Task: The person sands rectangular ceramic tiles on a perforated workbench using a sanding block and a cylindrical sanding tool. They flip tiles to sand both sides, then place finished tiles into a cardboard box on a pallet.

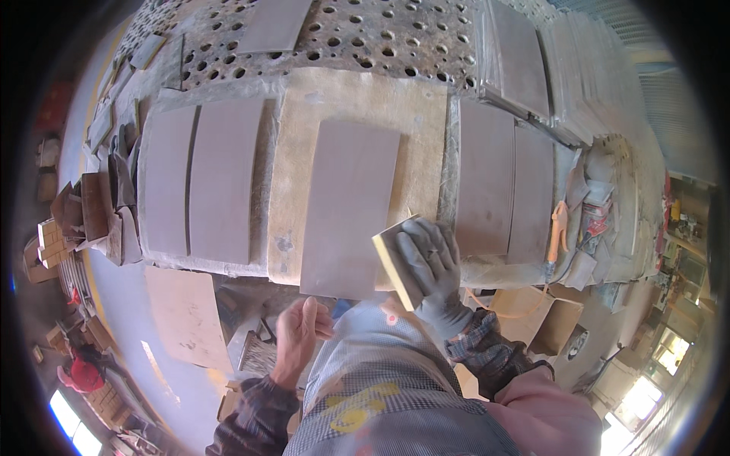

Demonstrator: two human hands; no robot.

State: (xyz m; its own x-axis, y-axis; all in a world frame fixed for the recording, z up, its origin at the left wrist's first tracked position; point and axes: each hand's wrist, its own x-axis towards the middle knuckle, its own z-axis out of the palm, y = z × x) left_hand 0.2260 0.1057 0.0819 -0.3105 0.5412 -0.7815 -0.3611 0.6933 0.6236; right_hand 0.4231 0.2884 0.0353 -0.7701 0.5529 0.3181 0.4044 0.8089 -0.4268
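A smooth grey-brown rectangular panel (351, 205) lies on a tan mat (293, 175), its near end reaching past the mat's front edge. My right hand (435, 277), in a grey glove, grips a flat sanding block (398, 262) with a pale yellow edge. The block is tilted at the panel's near right side; whether it touches the panel I cannot tell. My left hand (302, 334) is bare, its fingers curled in and the thumb on top. It hovers just below the panel's near left corner, and nothing shows in it.
More panels lie flat to the left (228, 182) and right (487, 178). Stacked panels (525, 61) stand at the far right. A holed metal tabletop (342, 38) lies behind. An orange air gun (559, 228) hangs near the right edge. Scrap pieces (95, 205) pile up at left.
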